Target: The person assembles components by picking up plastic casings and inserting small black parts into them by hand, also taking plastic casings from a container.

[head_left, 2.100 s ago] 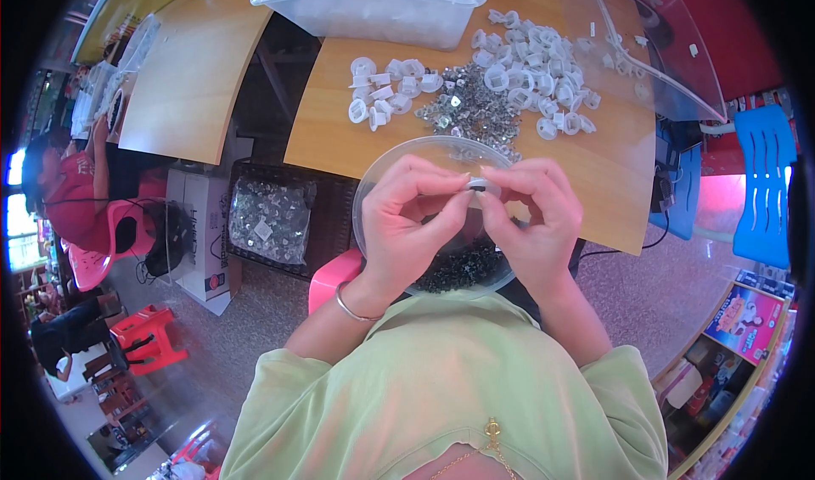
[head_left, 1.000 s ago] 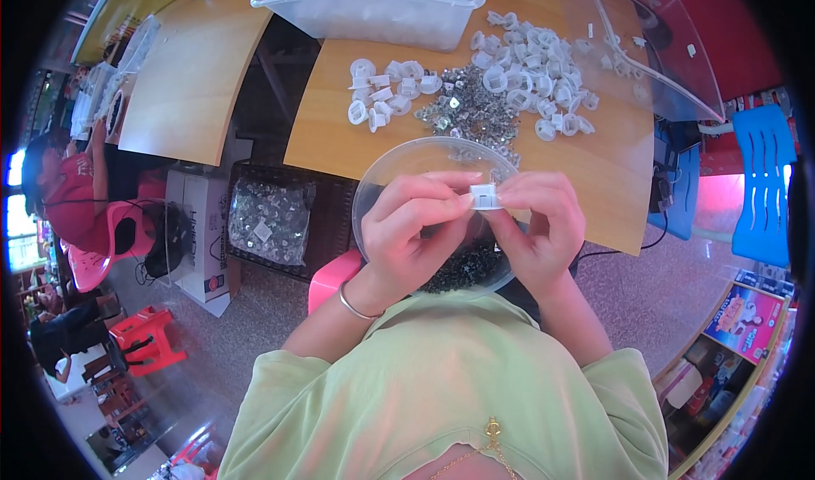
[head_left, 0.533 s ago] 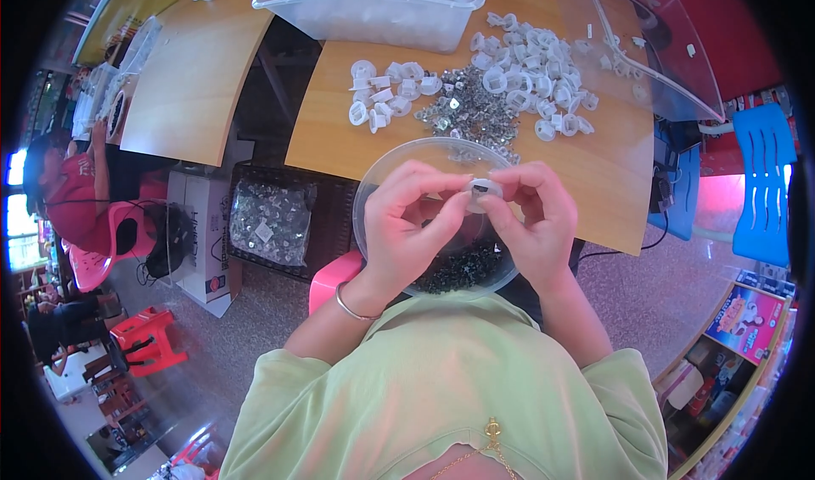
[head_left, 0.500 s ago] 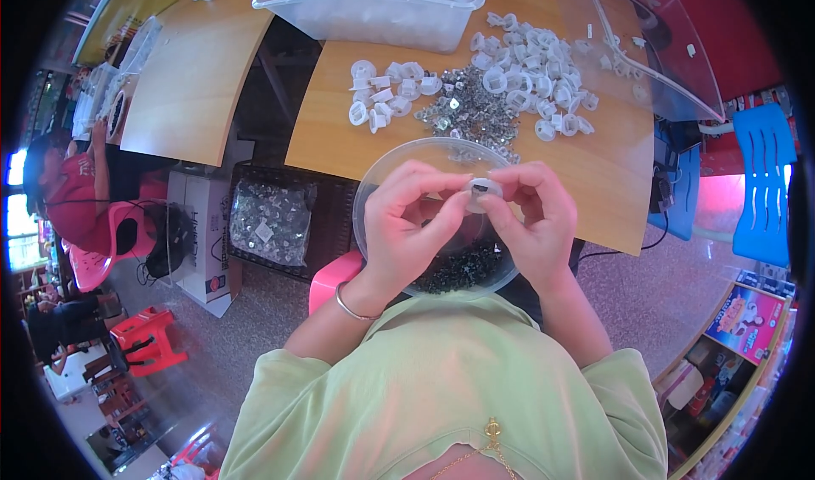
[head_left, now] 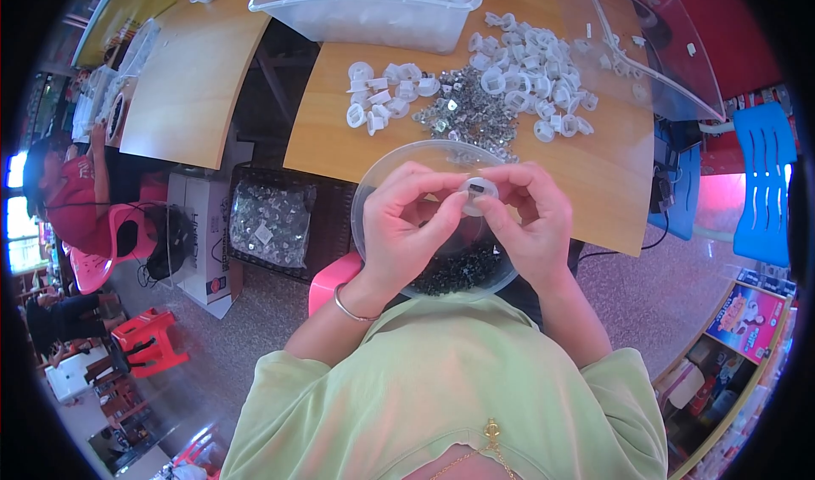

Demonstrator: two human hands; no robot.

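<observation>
Between the fingertips of both hands is a small white round plastic part (head_left: 478, 193) with a dark slot in its face. My left hand (head_left: 406, 221) pinches it from one side, and my right hand (head_left: 536, 218) grips the other. Both hands are over a clear round tub (head_left: 367, 193), which holds a heap of small black parts (head_left: 458, 269). Beyond the tub, a pile of small shiny metal pieces (head_left: 465, 111) lies on the wooden table (head_left: 331, 145). White plastic parts (head_left: 535, 64) are heaped to its right, and a smaller group of them (head_left: 379, 95) sits to its left.
A translucent bin (head_left: 382, 23) full of white parts stands at the table's back. At left, a bag of metal pieces (head_left: 270, 225) rests in a dark crate (head_left: 329, 217). A person in red (head_left: 78, 196) sits at another table (head_left: 191, 81). A blue chair (head_left: 761, 183) stands right.
The white plastic part has tilted slightly between my fingertips, and its dark slot shows a little differently. Both hands have hardly moved.
</observation>
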